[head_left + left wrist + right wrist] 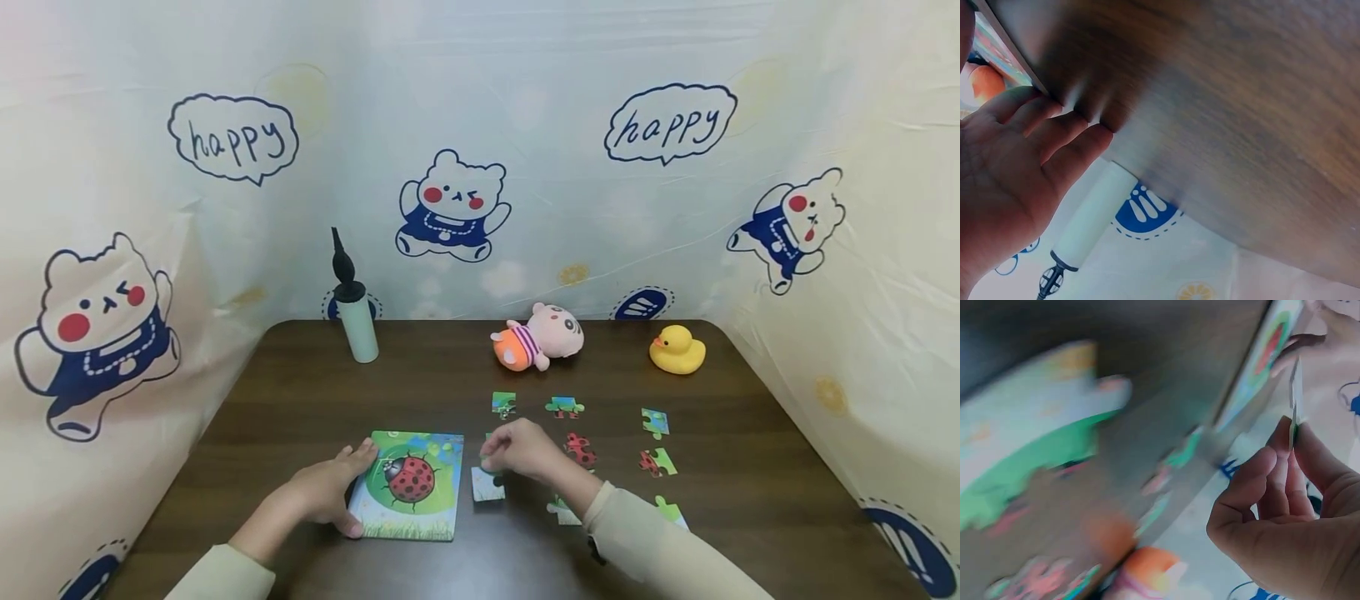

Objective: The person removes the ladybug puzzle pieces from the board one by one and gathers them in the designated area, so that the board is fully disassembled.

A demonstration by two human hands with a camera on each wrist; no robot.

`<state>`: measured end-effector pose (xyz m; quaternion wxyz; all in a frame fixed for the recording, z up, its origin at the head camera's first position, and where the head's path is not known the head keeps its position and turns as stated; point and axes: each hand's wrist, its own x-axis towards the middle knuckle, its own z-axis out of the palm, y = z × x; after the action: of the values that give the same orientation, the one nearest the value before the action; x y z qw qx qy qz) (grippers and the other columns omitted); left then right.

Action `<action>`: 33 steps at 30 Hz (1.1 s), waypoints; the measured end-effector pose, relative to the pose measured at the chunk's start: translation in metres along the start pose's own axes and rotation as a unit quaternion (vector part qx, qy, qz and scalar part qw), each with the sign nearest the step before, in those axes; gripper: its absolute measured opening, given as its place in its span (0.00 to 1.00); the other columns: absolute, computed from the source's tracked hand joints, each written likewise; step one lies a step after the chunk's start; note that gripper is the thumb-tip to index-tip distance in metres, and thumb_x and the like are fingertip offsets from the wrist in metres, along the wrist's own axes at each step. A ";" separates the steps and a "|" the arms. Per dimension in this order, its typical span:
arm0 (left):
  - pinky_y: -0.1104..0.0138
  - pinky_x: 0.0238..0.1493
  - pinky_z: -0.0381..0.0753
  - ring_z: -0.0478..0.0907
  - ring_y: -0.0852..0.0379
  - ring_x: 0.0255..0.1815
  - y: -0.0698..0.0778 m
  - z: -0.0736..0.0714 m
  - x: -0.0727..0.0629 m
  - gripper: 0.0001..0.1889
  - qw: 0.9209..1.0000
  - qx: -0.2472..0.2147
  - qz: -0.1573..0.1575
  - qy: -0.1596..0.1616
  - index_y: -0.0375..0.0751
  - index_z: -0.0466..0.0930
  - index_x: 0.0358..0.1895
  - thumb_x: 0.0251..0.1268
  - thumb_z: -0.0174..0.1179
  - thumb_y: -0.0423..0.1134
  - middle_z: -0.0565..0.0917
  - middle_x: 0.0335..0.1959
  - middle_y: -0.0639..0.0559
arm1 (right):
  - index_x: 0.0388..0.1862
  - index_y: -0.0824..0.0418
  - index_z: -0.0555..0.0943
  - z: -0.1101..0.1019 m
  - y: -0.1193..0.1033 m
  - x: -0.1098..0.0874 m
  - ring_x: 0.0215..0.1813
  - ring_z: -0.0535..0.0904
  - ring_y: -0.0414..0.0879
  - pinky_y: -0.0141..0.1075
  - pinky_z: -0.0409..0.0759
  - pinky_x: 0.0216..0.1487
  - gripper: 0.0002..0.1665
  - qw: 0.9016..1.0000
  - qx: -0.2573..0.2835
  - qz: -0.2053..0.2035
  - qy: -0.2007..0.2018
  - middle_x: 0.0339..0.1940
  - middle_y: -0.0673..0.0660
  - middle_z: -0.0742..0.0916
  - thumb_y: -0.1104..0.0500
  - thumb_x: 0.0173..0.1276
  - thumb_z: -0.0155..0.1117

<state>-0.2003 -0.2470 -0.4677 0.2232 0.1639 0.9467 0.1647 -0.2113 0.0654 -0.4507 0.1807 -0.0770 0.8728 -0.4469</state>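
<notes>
My left hand (326, 487) lies along the left edge of a picture board (415, 521) with a red ladybug on it. The thumb is by the lower corner and the fingers by the upper one. In the left wrist view the fingers are nearly straight, their tips at the board's edge and the table. Just right of the board, my right hand (525, 452) pinches a pale blue puzzle piece (488, 487) between thumb and forefinger. The right wrist view shows that piece almost edge-on. Part of another green piece is hidden behind the right hand.
Several loose pieces lie spread on the right, among them a red one (580, 450) and a green one (655, 422). Along the back stand a pale green pump (360, 329), a plush doll (536, 340) lying down and a yellow duck (677, 350). A printed curtain (555, 108) hangs behind.
</notes>
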 end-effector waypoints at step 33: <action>0.35 0.60 0.56 0.47 0.31 0.72 0.037 -0.005 -0.007 0.60 0.997 0.069 -0.029 -0.026 0.33 0.55 0.71 0.26 0.81 0.42 0.52 0.73 0.34 | 0.43 0.48 0.83 -0.022 0.013 -0.043 0.51 0.75 0.44 0.44 0.72 0.51 0.12 0.934 -0.254 -0.224 0.114 0.48 0.48 0.82 0.45 0.66 0.61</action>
<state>-0.1883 -0.2173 -0.4467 0.2406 0.1554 0.9540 0.0881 -0.1799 0.1024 -0.4393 -0.0499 -0.2626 0.9320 -0.2447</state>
